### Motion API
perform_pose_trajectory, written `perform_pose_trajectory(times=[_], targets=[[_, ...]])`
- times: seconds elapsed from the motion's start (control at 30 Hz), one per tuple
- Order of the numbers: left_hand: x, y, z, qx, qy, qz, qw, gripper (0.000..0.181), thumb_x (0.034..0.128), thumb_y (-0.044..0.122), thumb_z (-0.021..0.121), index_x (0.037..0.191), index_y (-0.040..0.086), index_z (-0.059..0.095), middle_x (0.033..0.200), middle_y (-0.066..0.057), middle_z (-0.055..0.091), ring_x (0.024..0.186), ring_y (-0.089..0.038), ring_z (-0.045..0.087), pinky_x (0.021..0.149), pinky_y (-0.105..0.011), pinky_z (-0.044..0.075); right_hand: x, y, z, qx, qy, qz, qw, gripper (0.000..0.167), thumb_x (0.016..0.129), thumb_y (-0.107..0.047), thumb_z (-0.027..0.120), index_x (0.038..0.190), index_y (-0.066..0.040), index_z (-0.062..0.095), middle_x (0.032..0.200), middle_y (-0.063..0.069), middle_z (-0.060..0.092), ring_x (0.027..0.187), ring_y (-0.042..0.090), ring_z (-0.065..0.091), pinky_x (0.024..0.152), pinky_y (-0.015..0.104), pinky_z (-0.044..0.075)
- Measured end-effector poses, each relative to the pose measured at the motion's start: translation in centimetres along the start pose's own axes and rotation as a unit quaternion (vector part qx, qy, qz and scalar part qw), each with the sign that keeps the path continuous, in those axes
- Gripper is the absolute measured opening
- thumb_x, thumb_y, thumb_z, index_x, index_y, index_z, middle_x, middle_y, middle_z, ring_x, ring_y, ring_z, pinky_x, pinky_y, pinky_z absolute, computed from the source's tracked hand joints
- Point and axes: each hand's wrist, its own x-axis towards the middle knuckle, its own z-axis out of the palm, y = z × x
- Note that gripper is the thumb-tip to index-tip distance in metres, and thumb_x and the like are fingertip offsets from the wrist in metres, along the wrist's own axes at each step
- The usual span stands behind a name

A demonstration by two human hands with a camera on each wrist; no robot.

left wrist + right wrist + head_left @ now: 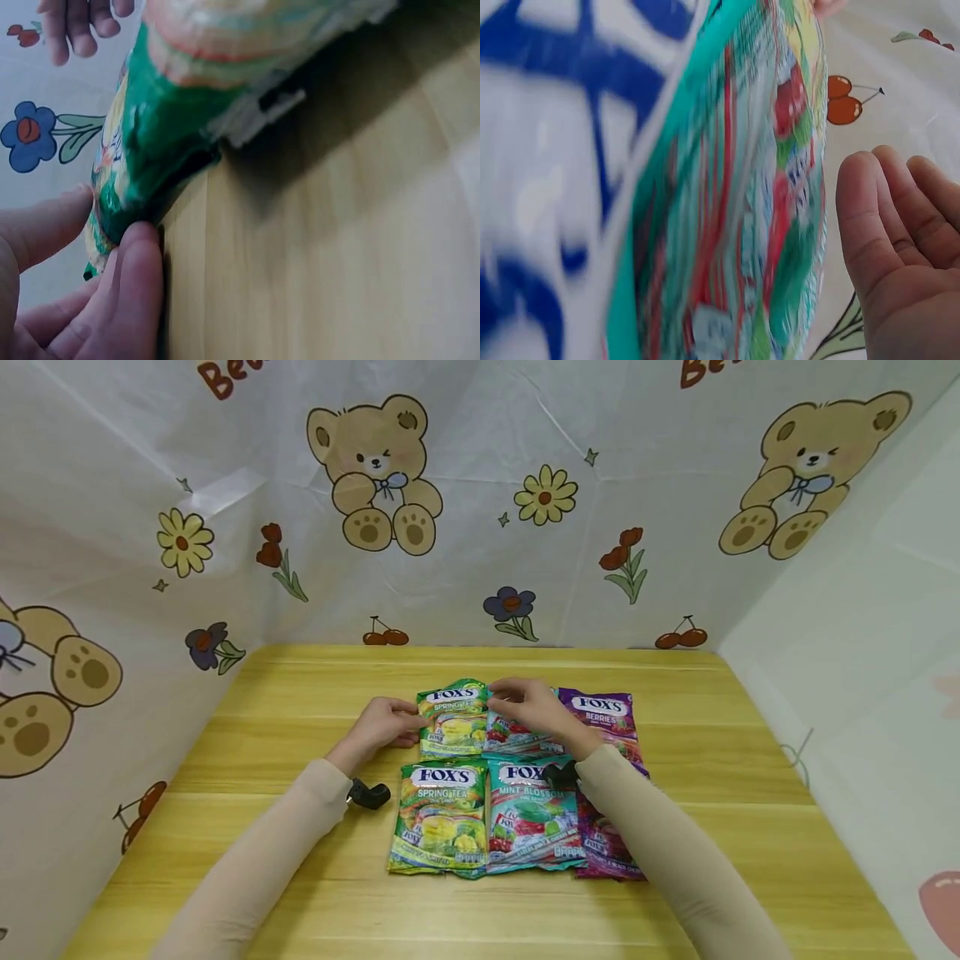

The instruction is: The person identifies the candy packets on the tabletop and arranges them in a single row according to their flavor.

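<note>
My left hand [381, 725] pinches the left edge of the rear green Fox's Spring Tea candy bag [454, 725]. In the left wrist view, thumb and fingers [139, 262] meet at that bag's green corner, close to the tabletop. My right hand [536, 706] hovers over the rear teal candy bag [510, 739], hiding much of its front. Its fingers [859, 195] look extended and hold nothing in the right wrist view. Nearer to me lie a second Spring Tea bag [441, 818] and a teal Mint Blossom bag [534, 827].
A purple Berries bag [603, 710] lies at the rear right; another purple bag [606, 847] in front is partly covered by my right forearm. All bags rest on a wood-grain table [300, 860]. Printed bear sheeting [465, 568] hangs behind and along the sides.
</note>
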Motion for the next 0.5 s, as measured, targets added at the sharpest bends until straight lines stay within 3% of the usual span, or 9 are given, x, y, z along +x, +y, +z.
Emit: perform_pose_trajectory(times=[0.2, 0.5], targets=[[0.1, 0.1, 0.4, 0.029, 0.025, -0.010, 0.9992, 0.067, 0.0893, 0.024, 0.083, 0.144, -0.001, 0.054, 0.122, -0.019, 0.071, 0.084, -0.018, 0.071, 0.073, -0.029, 0.064, 0.4, 0.0, 1.2, 0.046, -0.019, 0.010, 0.9987, 0.050, 0.106, -0.033, 0.060, 0.147, -0.004, 0.055, 0.130, 0.015, 0.067, 0.107, 0.030, 0.070, 0.095, 0.045, 0.060], [0.5, 0.1, 0.8, 0.015, 0.041, -0.013, 0.9990, 0.060, 0.0893, 0.018, 0.083, 0.141, 0.000, 0.058, 0.129, -0.018, 0.065, 0.087, -0.018, 0.069, 0.073, -0.027, 0.063, 0.7, -0.4, 2.1, 0.083, -0.018, 0.051, 0.9951, 0.048, 0.106, -0.030, 0.060, 0.147, -0.005, 0.054, 0.134, 0.017, 0.065, 0.115, 0.032, 0.069, 0.097, 0.042, 0.060]])
